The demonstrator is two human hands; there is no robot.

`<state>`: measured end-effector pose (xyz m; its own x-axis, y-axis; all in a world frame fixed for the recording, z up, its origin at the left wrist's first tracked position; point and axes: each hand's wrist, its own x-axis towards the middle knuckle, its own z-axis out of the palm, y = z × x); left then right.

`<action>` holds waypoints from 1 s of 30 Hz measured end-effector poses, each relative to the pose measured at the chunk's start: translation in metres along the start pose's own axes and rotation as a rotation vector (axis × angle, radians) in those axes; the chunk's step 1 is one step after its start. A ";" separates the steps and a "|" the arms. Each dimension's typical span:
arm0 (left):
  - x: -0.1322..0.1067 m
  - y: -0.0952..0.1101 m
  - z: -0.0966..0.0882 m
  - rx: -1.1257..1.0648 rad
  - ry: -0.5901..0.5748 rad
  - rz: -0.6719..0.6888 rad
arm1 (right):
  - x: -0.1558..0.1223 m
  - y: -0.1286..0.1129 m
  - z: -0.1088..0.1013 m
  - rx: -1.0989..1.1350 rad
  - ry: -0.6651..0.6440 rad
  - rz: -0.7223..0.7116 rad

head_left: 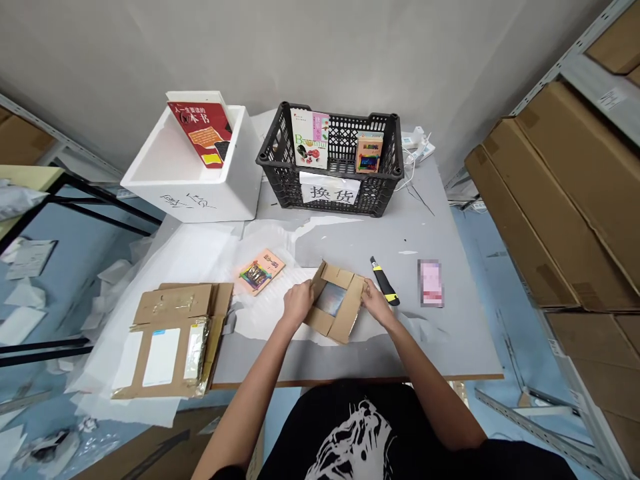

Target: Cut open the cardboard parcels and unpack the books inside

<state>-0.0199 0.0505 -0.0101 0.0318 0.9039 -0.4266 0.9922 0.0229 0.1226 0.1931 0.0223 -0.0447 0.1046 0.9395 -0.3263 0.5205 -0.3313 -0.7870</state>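
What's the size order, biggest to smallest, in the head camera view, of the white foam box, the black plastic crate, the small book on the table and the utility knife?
White foam box and black plastic crate: too alike to rank.
Then small book.
Then utility knife.

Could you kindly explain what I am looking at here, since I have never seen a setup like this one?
There is no machine here: this is a single picture from a camera worn on a person's head, looking down at their own bare hands. Their left hand and right hand grip the sides of a cardboard wrapper around something shiny. On the grey table lie a yellow-and-black utility knife, a small paperback and flattened cardboard packaging. Behind them stand a black plastic crate holding books and a white foam box holding another book.
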 end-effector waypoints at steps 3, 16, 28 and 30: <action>0.002 0.005 -0.005 0.013 -0.007 0.050 | -0.002 -0.017 -0.005 -0.186 0.058 -0.104; -0.041 0.033 0.024 0.175 0.146 0.574 | 0.028 -0.063 0.029 -0.906 -0.112 -0.065; -0.046 0.003 0.019 0.082 0.189 0.578 | 0.024 -0.051 -0.009 -0.824 -0.220 -0.085; -0.051 -0.003 0.015 0.102 0.214 0.549 | 0.025 -0.048 -0.015 -0.817 -0.228 -0.072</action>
<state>-0.0232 -0.0022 -0.0016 0.5285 0.8383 -0.1336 0.8446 -0.5034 0.1824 0.1840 0.0634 -0.0074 -0.0796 0.8861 -0.4566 0.9767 -0.0223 -0.2135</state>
